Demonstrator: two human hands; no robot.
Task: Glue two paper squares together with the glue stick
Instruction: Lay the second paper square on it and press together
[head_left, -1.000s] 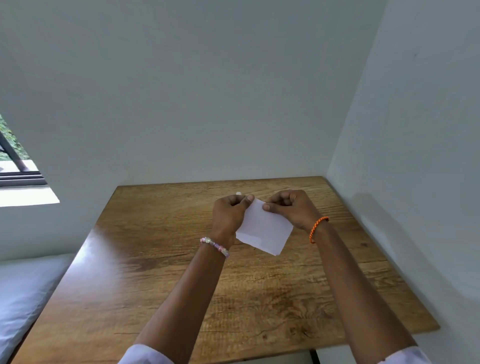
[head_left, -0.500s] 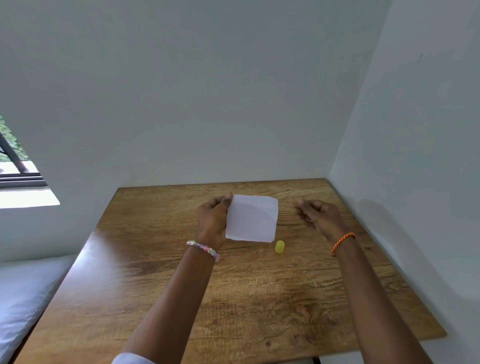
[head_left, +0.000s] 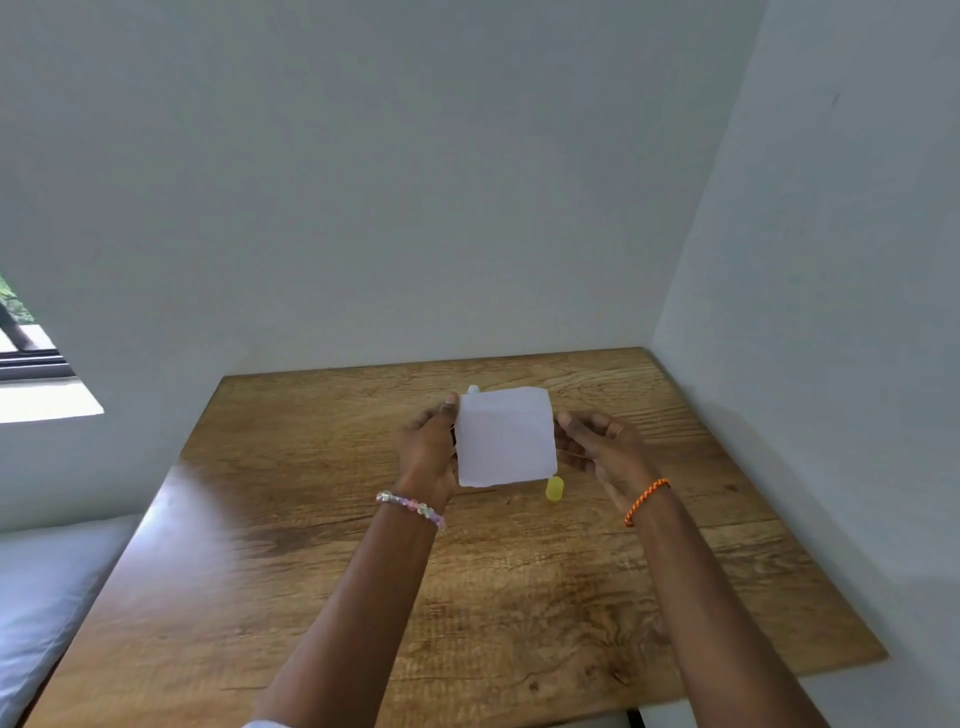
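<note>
The paper (head_left: 505, 437) hides most of a small white object (head_left: 473, 388).

No text, label or number is legible.

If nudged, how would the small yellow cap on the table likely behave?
The yellow cap looks small, rounded and light, lying on its side on the smooth wooden table, so it would probably roll or skid easily. It seems rigid plastic, unlikely to deform.

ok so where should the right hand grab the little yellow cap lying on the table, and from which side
Pinch the yellow cap across its short width, around the middle, coming down from above with the right hand. It lies on its side on the table, a small rounded cylinder just below the paper's lower right corner, so its long sides are likely free.
</note>
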